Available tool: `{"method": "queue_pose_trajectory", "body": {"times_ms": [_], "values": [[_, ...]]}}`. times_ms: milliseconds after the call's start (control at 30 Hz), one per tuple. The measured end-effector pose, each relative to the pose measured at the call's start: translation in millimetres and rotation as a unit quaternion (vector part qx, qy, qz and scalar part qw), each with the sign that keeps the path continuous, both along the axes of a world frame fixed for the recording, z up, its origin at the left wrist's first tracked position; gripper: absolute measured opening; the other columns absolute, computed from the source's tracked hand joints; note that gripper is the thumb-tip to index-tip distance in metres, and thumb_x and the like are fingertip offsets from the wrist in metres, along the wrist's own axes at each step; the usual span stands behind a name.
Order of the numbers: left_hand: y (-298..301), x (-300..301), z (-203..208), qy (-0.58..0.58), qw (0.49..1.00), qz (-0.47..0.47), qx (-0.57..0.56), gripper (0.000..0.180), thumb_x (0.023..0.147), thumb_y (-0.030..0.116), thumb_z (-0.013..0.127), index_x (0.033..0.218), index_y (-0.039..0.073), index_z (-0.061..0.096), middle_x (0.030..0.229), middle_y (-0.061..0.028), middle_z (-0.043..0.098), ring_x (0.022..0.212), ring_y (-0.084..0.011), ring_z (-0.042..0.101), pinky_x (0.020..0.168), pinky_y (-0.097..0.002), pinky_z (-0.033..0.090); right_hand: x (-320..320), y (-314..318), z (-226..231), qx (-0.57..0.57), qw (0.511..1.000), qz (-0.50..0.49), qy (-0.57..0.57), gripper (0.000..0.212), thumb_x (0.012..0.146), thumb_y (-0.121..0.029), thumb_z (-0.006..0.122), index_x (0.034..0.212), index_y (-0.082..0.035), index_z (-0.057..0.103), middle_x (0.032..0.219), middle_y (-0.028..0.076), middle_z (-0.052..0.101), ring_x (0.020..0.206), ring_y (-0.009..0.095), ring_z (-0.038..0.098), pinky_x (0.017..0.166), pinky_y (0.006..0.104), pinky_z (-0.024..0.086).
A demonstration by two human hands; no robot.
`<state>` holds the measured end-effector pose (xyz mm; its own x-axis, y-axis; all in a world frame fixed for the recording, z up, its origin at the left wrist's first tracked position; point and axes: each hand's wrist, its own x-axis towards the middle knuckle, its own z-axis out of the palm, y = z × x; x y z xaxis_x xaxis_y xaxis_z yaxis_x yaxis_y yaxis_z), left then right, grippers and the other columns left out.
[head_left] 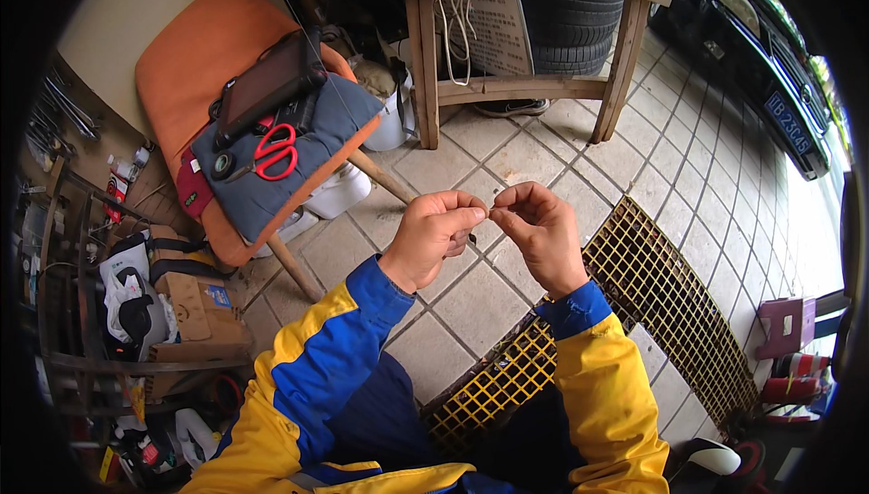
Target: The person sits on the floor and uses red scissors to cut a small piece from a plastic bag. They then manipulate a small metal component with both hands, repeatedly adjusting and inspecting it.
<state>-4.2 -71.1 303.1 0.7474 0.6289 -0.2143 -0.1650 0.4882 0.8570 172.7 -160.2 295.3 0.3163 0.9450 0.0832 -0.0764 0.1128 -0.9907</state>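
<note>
My left hand [433, 239] and my right hand [543, 233] meet in front of me, above the tiled floor. Thumb and forefinger of each are pinched together, the tips almost touching. Whatever lies between them is too small to make out. A little dark bit shows just below the left fingers. To the left, a chair with an orange back [195, 46] carries a grey-blue cloth [330, 123]. On that cloth lie red-handled scissors [275, 152], a black roll of tape [223, 164] and a dark tablet-like device [270, 88].
A wooden frame [520, 88] stands ahead, with stacked tyres [570, 23] behind it. Yellow floor grating [665, 290] runs along the right and beneath me. A dark car [751, 68] is at the far right. Left of me are a cardboard box [204, 313] and cluttered shelves.
</note>
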Motion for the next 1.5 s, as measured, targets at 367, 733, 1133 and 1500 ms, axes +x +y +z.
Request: {"method": "queue_pose_trajectory", "body": {"times_ms": [367,733,1133,1500], "values": [[-5.5,11.1,-8.4,0.086,0.955,0.084,0.27,0.009,0.098,0.006,0.07,0.102,-0.002,0.07,0.083,0.0,0.069,0.069,-0.0021,0.057,0.06,-0.0196,0.044,5.7,0.2,-1.0,-0.003,1.0,-0.005,0.005,0.011,0.093,-0.001,0.076,0.1,0.001,0.068,0.093,0.0,0.071,0.086,0.007,0.065,0.078,0.0237,0.054],[-11.7,9.2,2.9,0.18,0.87,0.09,0.449,0.006,0.096,0.003,0.071,0.099,-0.002,0.07,0.075,-0.0016,0.069,0.068,-0.0039,0.059,0.061,-0.0234,0.048,9.7,0.1,-0.4,-0.014,1.0,0.003,-0.012,0.009,0.092,-0.002,0.076,0.097,0.0,0.068,0.088,-0.001,0.07,0.081,0.005,0.062,0.073,0.0226,0.052],[-16.7,12.8,6.2,0.17,0.786,0.176,0.568,0.007,0.091,0.002,0.074,0.094,0.0,0.068,0.065,-0.0093,0.064,0.056,-0.0161,0.061,0.055,-0.031,0.046,-0.5,-1.9,8.9,-0.026,0.994,-0.048,-0.091,0.01,0.086,-0.002,0.075,0.094,0.0,0.069,0.086,0.0,0.07,0.074,0.005,0.058,0.068,0.0233,0.049],[-17.2,13.1,0.6,0.181,0.846,0.16,0.476,0.006,0.093,0.005,0.073,0.095,0.0,0.07,0.074,-0.0098,0.071,0.063,-0.0142,0.066,0.059,-0.0297,0.05,-1.5,-1.2,5.1,-0.05,0.99,-0.072,-0.113,0.011,0.085,-0.003,0.075,0.093,-0.001,0.069,0.084,-0.001,0.069,0.069,0.004,0.054,0.063,0.0231,0.046]]}}
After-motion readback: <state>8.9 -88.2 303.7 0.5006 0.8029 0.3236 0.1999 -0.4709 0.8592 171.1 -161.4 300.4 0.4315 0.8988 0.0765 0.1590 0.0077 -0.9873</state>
